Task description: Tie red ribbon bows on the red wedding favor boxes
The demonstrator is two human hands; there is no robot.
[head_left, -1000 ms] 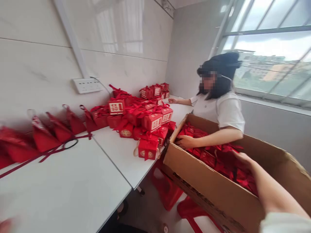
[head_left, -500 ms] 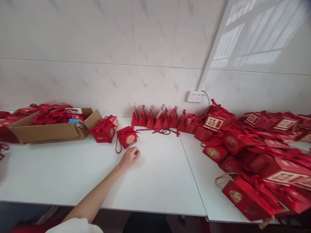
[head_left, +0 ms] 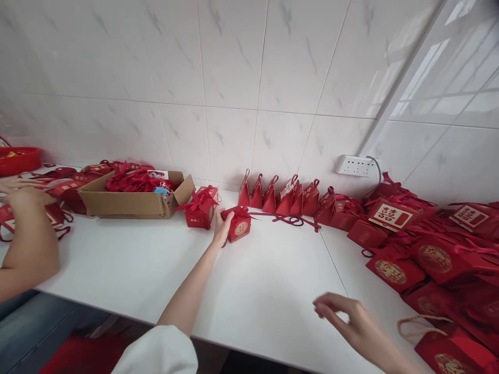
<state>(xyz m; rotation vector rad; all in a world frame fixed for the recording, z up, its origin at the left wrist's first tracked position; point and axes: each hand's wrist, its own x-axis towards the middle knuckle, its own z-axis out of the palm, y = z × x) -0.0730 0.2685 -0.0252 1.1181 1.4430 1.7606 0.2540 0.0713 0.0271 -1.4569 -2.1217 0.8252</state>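
Note:
My left hand (head_left: 221, 228) grips the left side of a small red gift box (head_left: 239, 228) with a gold round emblem and a ribbon on top. The box stands on the white table (head_left: 268, 283). Just left of that hand sits another red gift box (head_left: 200, 212) tied with a ribbon bow. Over the table's front right, my right hand (head_left: 351, 319) hovers with loosely bent fingers and holds nothing. Beyond the gripped box lie loose red ribbon strips (head_left: 273, 216) and a dark ring-shaped band (head_left: 296, 222).
A row of pointed red boxes (head_left: 286, 201) stands along the wall. Many red boxes (head_left: 432, 257) are piled at right. A cardboard box (head_left: 125, 205) of ribbons is at left. Beyond it, another person's arm (head_left: 31, 239) reaches over red packages. A power strip (head_left: 355, 165) is on the wall.
My left hand has moved forward and taken hold of the red gift box. My right hand has come into view at the lower right. The view has shifted left.

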